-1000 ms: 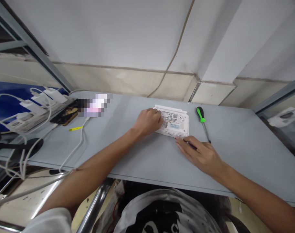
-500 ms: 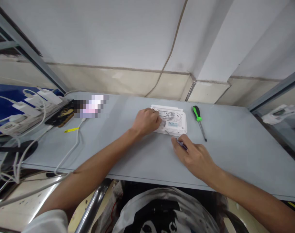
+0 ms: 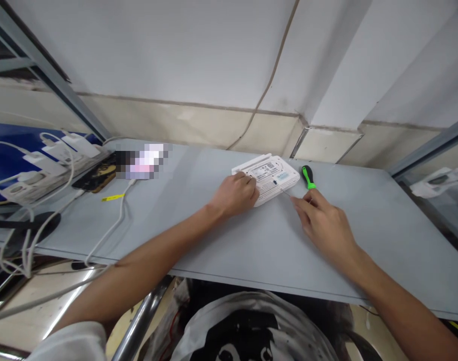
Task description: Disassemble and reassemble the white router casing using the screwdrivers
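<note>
A white router [image 3: 268,180] lies upside down on the grey table [image 3: 364,225], its label side up and its vent holes showing. My left hand [image 3: 234,194] presses on the router's near left part. My right hand [image 3: 324,220] pinches a small screwdriver [image 3: 285,192]; its handle is hidden in my fingers, and its thin shaft reaches the router's underside. Just beyond my right fingers lies a green-and-black screwdriver [image 3: 308,176], with its shaft hidden behind that hand.
At the table's left end are a power strip with white chargers [image 3: 33,180], a phone in a brown case [image 3: 95,178], a pixelated object [image 3: 140,163], and white cables, one with a yellow tag [image 3: 112,197]. A wall stands behind the table.
The router has turned, its right end swinging away from me, and has shifted right. My right hand has moved forward and right with the small screwdriver, now covering the green-handled screwdriver's shaft.
</note>
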Demonstrator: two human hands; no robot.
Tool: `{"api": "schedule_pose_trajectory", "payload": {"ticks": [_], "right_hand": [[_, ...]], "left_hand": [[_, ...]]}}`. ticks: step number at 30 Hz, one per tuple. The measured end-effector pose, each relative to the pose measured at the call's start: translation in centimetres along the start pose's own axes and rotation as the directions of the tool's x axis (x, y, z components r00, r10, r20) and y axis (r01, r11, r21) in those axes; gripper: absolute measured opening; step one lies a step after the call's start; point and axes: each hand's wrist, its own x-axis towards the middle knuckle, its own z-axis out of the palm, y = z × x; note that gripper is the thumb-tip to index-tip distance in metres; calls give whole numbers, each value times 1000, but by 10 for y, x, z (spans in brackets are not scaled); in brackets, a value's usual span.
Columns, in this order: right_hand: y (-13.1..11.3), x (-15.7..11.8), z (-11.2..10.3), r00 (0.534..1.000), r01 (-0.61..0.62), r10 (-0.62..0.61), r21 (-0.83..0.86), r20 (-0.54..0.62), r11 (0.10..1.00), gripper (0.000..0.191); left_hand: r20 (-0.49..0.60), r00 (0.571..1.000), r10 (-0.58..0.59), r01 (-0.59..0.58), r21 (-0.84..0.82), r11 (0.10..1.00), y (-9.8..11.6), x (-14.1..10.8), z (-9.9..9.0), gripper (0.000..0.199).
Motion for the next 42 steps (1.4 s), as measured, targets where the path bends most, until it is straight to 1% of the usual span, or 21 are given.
{"api": "schedule_pose_trajectory", "payload": {"ticks": [2,3,4,6,7,9,11,12,14,17,20,24,26,28,30,32,35,36,38,40,42], "right_hand": [[1,0,5,997,-76,76,-42,-2,996,32],[3,0,6,994,-114,113,-34,-4,993,33],[7,2,7,989,-151,151,0,-4,989,33],[16,5,8,975,-224,223,146,18,964,31],[21,7,9,965,-261,258,247,45,933,29],[32,10,11,940,-341,316,435,130,833,25],[39,12,16,911,-411,355,537,210,737,27],[41,12,18,902,-430,362,558,235,710,29],[41,10,23,903,-430,352,559,248,709,31],[33,8,27,929,-370,299,507,220,779,30],[24,8,27,961,-277,235,458,147,845,27],[19,8,28,991,-132,132,394,27,909,26],[15,6,31,996,-75,85,311,-20,947,28],[11,4,34,998,-46,55,195,-41,980,32],[7,3,34,998,-55,60,148,-32,987,35],[8,6,33,994,-110,114,236,-1,965,34],[14,12,31,968,-248,234,437,87,865,28],[17,13,31,957,-287,265,473,114,833,27],[21,15,30,942,-332,304,505,139,797,27],[24,15,28,935,-348,331,507,127,789,26],[28,16,23,923,-363,378,489,72,793,22]], "left_hand": [[-5,1000,6,-6,6,1000,-1,0,0,28],[-5,1000,7,-7,11,1000,-1,0,0,28],[-4,1000,6,-6,17,1000,-1,0,0,29],[3,1000,5,-5,21,1000,-1,0,-2,29],[6,1000,9,-9,20,1000,0,0,-3,29],[2,1000,24,-24,9,1000,0,0,-4,27],[-28,999,42,-42,-20,999,-2,0,-4,25],[-51,998,45,-47,-43,998,-4,0,-3,25],[-94,995,27,-37,-101,994,-12,1,1,25],[-122,992,-44,22,-179,984,-27,0,9,28],[-88,988,-129,106,-234,967,-39,-1,15,28],[-4,978,-208,197,-299,934,-42,-1,16,29],[25,976,-214,211,-314,926,-41,0,15,29],[41,975,-219,220,-321,921,-40,1,15,29],[42,974,-224,225,-321,920,-41,2,15,28],[39,973,-228,228,-316,921,-42,3,16,28],[43,972,-230,232,-300,925,-42,4,14,26],[46,972,-230,234,-294,927,-41,4,13,25],[49,972,-231,236,-275,932,-39,3,10,25],[52,970,-239,245,-250,937,-37,1,8,25],[58,967,-249,256,-229,939,-35,0,6,26]]}}
